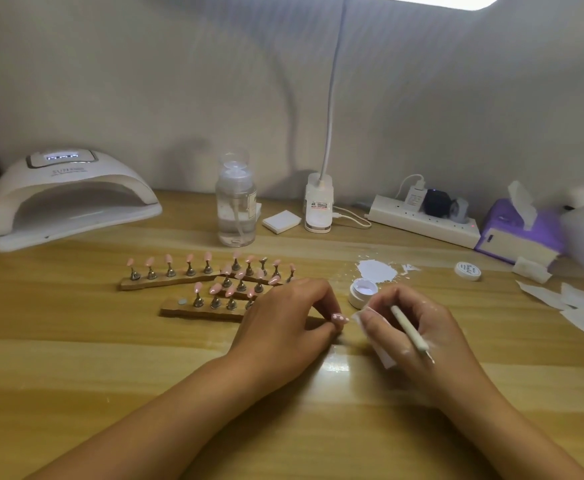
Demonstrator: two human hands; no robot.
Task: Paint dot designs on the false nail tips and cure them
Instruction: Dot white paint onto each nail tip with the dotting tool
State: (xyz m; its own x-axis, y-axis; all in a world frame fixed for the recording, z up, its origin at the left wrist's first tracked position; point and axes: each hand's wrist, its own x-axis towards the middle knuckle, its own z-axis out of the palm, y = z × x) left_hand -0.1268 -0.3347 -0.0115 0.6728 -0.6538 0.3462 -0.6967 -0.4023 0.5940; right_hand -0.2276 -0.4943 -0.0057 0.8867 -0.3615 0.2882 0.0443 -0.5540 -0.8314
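Pinched in the curled fingers of the left hand (pixel 283 317) is one pink nail tip (pixel 339 319) with white dots on it. It is held low over the table (pixel 76 358), just in front of the open jar (pixel 363 293). A thin white dotting tool (pixel 409 329) is gripped in the right hand (pixel 418 336) and laid slanting across the fingers; which end is the working one cannot be told. A white wipe (pixel 384 355) is pinched in the same hand, with its upper corner brought close beside the nail tip. White smears are seen on the right hand's skin. Behind the left hand three wooden strips are laid side by side, partly overlapped. More pink tips (pixel 188 259) are stood on small metal stands along the back strip (pixel 159 283), the middle one and the front strip (pixel 200 311). One bare round spot is seen at the front strip's left end. A white splat (pixel 377 270) is spread on the table just behind the jar, and a round lid (pixel 468 270) is set well to its right. Loose wipes (pixel 574 306) are scattered at the right edge. At back left a white nail lamp (pixel 69 199) is stood with its display lit. Along the back a clear bottle (pixel 235 202), a white pad (pixel 281 221), a desk-light base (pixel 319 206), a power strip (pixel 422 220) with plugs in it and a purple tissue box (pixel 515 233) are lined up.
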